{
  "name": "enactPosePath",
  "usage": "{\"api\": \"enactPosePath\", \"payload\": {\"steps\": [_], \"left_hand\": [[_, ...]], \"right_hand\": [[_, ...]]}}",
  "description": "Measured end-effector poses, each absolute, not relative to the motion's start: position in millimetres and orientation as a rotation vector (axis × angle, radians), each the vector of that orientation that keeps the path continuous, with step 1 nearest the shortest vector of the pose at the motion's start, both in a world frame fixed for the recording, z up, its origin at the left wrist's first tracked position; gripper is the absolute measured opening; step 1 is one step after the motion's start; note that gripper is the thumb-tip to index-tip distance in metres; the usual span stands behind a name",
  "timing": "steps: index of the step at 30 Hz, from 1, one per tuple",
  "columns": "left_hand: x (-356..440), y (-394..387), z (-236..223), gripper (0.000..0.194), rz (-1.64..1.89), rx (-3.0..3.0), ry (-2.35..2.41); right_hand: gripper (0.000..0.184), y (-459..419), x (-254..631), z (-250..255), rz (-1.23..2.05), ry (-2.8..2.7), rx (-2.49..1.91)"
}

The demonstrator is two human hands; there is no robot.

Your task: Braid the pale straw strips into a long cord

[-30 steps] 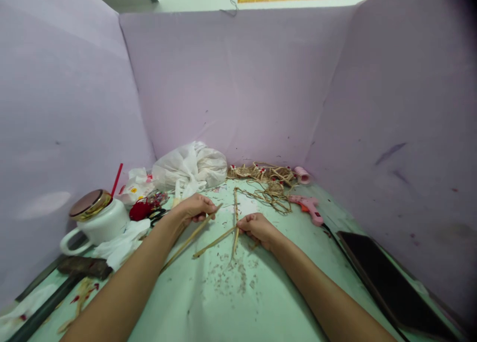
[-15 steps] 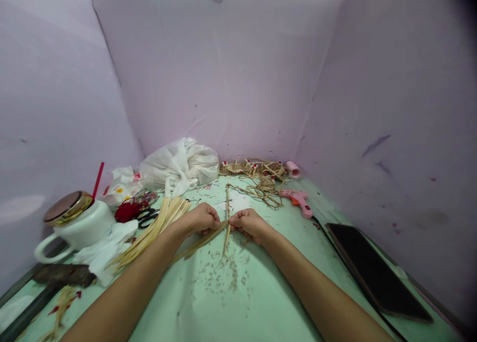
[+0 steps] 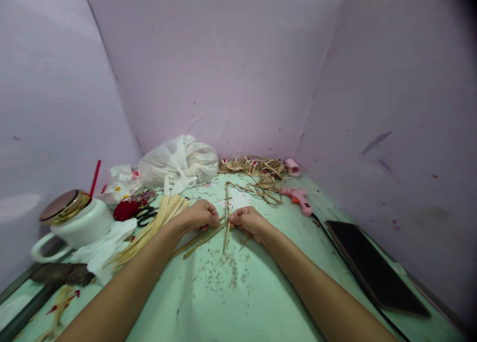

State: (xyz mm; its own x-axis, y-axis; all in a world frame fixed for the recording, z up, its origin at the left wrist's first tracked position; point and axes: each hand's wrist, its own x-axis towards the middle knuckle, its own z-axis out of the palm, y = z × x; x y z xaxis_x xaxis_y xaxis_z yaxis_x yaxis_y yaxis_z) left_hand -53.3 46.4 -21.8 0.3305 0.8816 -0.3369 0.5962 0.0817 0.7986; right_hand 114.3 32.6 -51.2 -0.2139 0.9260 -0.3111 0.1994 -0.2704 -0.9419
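Observation:
A narrow braid (image 3: pixel 227 198) of tan plant fibre runs away from me up the middle of the green table, its loose strands fanning toward me. My left hand (image 3: pixel 203 215) is closed in a pinch on a fibre strand (image 3: pixel 201 240) that slants down to the left. On the other side, my right hand (image 3: pixel 249 222) pinches the braid's near end between thumb and fingers. One strand (image 3: pixel 226 237) hangs straight toward me between the hands. A bundle of pale dry strips (image 3: pixel 158 228) lies beside my left forearm.
To the left are a white mug (image 3: pixel 82 225), a hammer (image 3: pixel 61 275), black scissors (image 3: pixel 147 216) and red yarn (image 3: pixel 125 209). A plastic bag (image 3: pixel 181 163) and tangled twine (image 3: pixel 266 185) lie at the back. At right are a pink glue gun (image 3: pixel 300 198) and a dark tablet (image 3: pixel 374 267).
My left hand has shifted slightly left, away from the braid, and the strands at the left have spread apart. My right hand keeps its pinch. The view has tilted down a little.

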Motion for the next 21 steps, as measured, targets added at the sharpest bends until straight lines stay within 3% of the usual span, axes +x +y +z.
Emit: {"api": "enactPosePath", "payload": {"steps": [16,21], "left_hand": [[-41,39,-21,0.003,0.351,1.649,1.457],[-41,38,-20,0.01,0.35,1.616,1.401]], "right_hand": [[0.018,34,115,-55,1.544,-1.374,-1.429],[0.017,32,113,-51,1.521,-1.371,-1.446]]}}
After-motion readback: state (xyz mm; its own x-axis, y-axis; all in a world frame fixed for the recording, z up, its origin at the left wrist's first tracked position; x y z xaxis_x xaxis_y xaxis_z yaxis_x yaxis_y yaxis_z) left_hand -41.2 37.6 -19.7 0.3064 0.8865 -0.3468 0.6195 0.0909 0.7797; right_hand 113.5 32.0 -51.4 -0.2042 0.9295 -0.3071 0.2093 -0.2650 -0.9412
